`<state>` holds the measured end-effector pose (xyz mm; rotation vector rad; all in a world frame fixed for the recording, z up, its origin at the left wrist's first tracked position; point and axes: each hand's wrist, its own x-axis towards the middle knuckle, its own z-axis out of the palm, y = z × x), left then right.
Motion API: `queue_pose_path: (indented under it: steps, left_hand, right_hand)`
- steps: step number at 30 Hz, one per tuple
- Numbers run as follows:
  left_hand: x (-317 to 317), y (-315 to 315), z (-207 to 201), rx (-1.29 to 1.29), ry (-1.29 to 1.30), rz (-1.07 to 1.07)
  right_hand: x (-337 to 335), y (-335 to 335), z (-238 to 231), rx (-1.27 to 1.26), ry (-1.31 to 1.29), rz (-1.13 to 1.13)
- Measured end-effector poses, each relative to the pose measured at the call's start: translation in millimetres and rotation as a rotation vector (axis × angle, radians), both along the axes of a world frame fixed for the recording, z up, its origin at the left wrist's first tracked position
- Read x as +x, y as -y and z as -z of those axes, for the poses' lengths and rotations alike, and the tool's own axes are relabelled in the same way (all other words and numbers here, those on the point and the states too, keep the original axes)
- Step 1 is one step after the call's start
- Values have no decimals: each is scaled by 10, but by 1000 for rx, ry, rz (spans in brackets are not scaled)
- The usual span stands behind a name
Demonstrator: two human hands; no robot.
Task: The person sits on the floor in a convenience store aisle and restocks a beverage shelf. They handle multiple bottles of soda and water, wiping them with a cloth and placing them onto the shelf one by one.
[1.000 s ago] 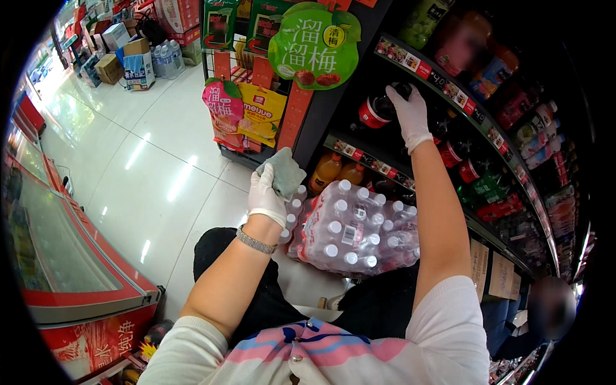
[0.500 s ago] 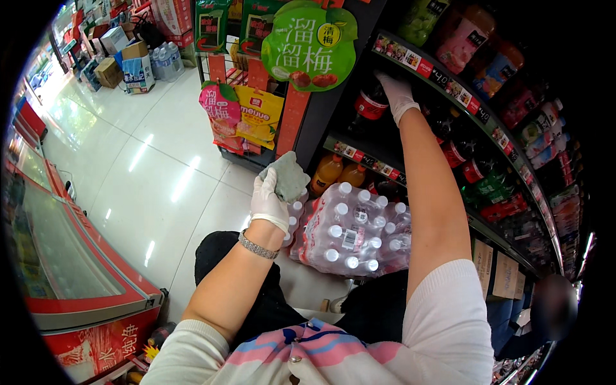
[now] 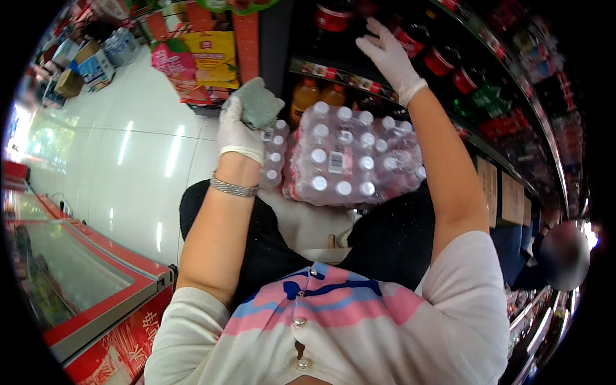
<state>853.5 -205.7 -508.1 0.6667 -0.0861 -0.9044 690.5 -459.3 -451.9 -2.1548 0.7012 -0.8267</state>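
My left hand (image 3: pixel 237 136), in a white glove, grips a folded grey-green cloth (image 3: pixel 258 104) to the left of the shelf. My right hand (image 3: pixel 393 63), also gloved, is raised at the shelf opening with its fingers apart and nothing in them. To its left stands a dark bottle with a red label (image 3: pixel 333 19). More red-labelled dark bottles (image 3: pixel 441 59) line the shelf to its right. Below the hand runs the shelf's front edge (image 3: pixel 346 77) with its price tags. Orange drink bottles (image 3: pixel 304 97) stand under that edge.
A shrink-wrapped pack of white-capped bottles (image 3: pixel 351 142) sits between my knees and the shelf. Snack bags (image 3: pixel 212 59) hang on a rack at upper left. A red-framed freezer (image 3: pixel 83 263) stands at lower left. Cardboard boxes (image 3: pixel 512 196) are at right; a person (image 3: pixel 563 256) shows beyond, blurred.
My right hand has drawn back from deeper in the shelf, and its fingers have spread. The left hand keeps the cloth. The whole view has shifted, so the shelf sits higher in it.
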Motion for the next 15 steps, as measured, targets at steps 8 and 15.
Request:
queue_pose_path:
  steps: [8,15]
  left_hand:
    - [-219,29,-141,40,-154,-24]
    - [-491,211,-187,137,-60,-32]
  right_hand:
    - [-2024,-394,325,235,-25,180]
    - [-3563,-16,1369,664,-341,844]
